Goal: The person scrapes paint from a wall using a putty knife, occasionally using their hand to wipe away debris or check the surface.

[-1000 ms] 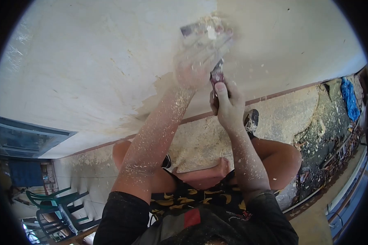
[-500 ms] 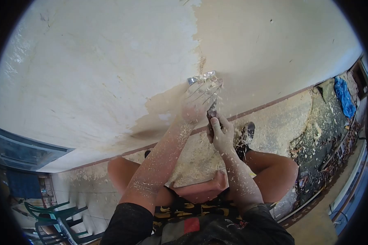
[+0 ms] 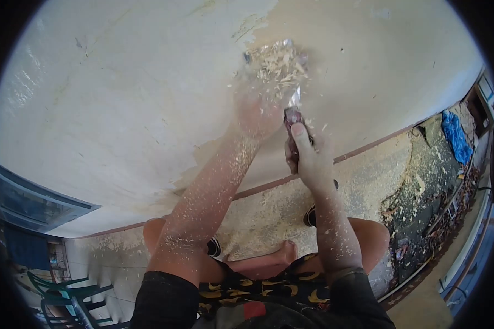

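Note:
My right hand is closed around the dark handle of a scraper, thumb along the top. The scraper's metal blade lies up against the wall, mostly hidden under a heap of pale paint flakes. My left hand is over the blade area, blurred by motion, its fingers hidden behind the flakes. The wall is whitish on the left and beige on the right, with a ragged edge between. Flakes stick to both forearms.
The floor below the wall is strewn with flakes. Dark debris and a blue plastic sheet lie at right. Green chairs stand at lower left, below a dark-framed window. A reddish-brown seat-like thing is between my legs.
Both hands and the scraper have moved up the wall. The blade, partly visible before, is now largely covered by a thicker heap of flakes, some flying off.

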A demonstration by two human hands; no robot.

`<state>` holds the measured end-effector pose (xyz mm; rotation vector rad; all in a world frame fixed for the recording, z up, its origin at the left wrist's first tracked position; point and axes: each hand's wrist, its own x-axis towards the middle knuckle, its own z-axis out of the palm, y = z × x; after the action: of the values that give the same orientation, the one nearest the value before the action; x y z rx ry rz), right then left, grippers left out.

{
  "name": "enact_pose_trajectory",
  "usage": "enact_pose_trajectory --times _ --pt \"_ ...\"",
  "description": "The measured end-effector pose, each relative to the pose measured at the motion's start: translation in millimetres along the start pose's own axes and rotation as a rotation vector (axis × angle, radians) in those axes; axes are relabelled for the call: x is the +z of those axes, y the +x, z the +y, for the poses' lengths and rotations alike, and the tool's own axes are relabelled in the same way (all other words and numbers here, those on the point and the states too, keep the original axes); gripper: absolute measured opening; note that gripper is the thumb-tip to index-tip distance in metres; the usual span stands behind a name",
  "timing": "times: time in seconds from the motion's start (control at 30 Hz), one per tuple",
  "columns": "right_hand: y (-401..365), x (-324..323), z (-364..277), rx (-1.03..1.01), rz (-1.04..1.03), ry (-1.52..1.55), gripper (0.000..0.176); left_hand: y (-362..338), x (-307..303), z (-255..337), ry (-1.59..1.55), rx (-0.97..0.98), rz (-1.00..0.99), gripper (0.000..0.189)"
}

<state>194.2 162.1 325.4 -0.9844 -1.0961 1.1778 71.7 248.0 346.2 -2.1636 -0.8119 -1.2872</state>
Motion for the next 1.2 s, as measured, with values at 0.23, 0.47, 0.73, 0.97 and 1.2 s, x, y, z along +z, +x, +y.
enact_pose_trajectory --times 0.23,0.47,0.73,0.97,1.2 --pt "-20.8 1.7 70.4 -0.049 -0.012 -0.032 0.037 -22.4 -7.7 19.6 0.082 0.050 -0.024 0.029" --pt "15.7 16.8 -55.3 -0.158 -0.045 -0.021 0.031 79.6 -29.8 -15.6 0.156 0.209 0.191 0.032" --pt "-15.2 -23.0 31.1 0.078 0.041 -0.001 0.036 -3.1 12.5 37.1 -0.025 -0.035 -0.097 0.033" --pt "22.0 -29.3 -37.4 -0.096 0.011 0.026 0.036 83.4 5.1 25.0 0.064 0.133 0.112 0.034" --pt "12.6 -25.2 -28.5 -0.088 0.032 -0.077 0.034 49.4 19.6 21.6 0.090 0.056 -0.023 0.030"
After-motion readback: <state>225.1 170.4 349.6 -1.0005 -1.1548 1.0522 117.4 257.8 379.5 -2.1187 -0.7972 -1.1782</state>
